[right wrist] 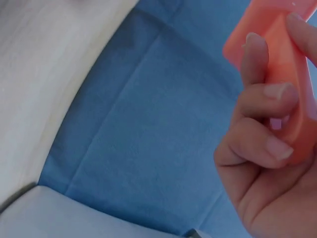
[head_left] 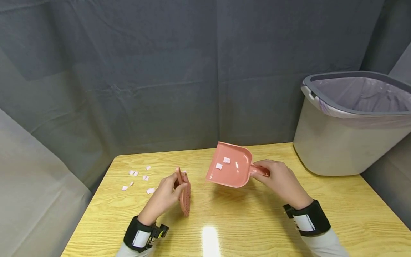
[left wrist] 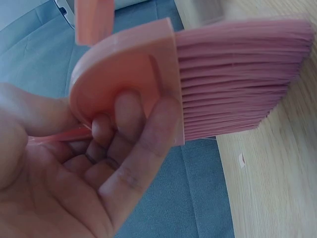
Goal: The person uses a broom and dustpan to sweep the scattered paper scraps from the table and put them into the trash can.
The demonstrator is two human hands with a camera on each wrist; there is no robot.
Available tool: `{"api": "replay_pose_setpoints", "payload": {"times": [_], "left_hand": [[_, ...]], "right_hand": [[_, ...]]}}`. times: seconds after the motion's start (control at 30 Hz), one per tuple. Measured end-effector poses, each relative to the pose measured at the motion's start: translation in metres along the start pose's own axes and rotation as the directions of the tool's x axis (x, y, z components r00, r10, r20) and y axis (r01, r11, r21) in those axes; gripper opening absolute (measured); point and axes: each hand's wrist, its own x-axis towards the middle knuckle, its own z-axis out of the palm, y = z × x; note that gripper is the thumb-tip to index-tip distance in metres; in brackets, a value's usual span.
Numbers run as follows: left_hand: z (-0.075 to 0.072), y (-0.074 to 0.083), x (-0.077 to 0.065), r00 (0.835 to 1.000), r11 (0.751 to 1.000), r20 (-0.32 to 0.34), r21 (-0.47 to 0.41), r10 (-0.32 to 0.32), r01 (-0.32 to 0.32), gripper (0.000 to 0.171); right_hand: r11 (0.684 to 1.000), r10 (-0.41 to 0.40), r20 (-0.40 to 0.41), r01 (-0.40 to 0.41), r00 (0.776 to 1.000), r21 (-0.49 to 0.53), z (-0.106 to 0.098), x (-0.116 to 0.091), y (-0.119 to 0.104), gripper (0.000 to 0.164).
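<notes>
Your right grip (head_left: 278, 178) holds the dustpan (head_left: 236, 164), probably light, stiff and slick under its pale scraps (head_left: 226, 160), by the handle (head_left: 255, 169), its surest hold, above the worktop (head_left: 257, 225), while your left grip (head_left: 165, 196) pinches the seemingly soft-bristled brush (head_left: 185, 201) nearby.

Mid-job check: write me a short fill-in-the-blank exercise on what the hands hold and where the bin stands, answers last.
1. The right hand grips the glossy pink plastic dustpan by its ____.
2. The left hand holds a pink plastic brush fitted along one edge with pink ____.
3. The number of small pale scraps lying in the dustpan is ____.
4. In the head view, the grey-rimmed waste bin stands to the dustpan's ____.

Missing words: handle; bristles; two; right.
</notes>
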Motion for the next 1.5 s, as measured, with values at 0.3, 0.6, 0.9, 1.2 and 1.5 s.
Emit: {"api": "replay_pose_setpoints", "payload": {"times": [0.3, 0.6, 0.9, 1.2, 1.5], "left_hand": [[0.001, 0.0, 0.002, 0.999, 1.0, 0.014, -0.007, 0.029, -0.029, 0.013], [0.002, 0.001, 0.004, 0.999, 0.998, -0.004, 0.012, 0.054, -0.054, 0.015], [0.003, 0.001, 0.004, 0.999, 0.999, -0.017, 0.011, 0.049, -0.049, 0.014], [0.002, 0.001, 0.004, 1.0, 1.0, -0.019, 0.021, 0.023, -0.022, 0.011], [0.002, 0.001, 0.005, 1.0, 1.0, -0.018, 0.01, 0.017, -0.017, 0.017]], "right_hand": [[1.0, -0.019, -0.057, 0.018, 0.998, -0.024, -0.022, -0.002, 0.001, 0.032], [0.998, -0.068, -0.113, 0.068, 0.991, -0.008, -0.062, 0.008, -0.007, 0.035], [0.985, -0.14, -0.267, 0.107, 0.954, -0.135, -0.113, 0.015, -0.007, 0.032], [0.992, -0.053, -0.388, 0.004, 0.92, -0.126, -0.154, 0.012, -0.006, 0.031], [0.985, 0.085, -0.471, -0.147, 0.878, -0.095, -0.184, 0.005, -0.003, 0.04]]}}
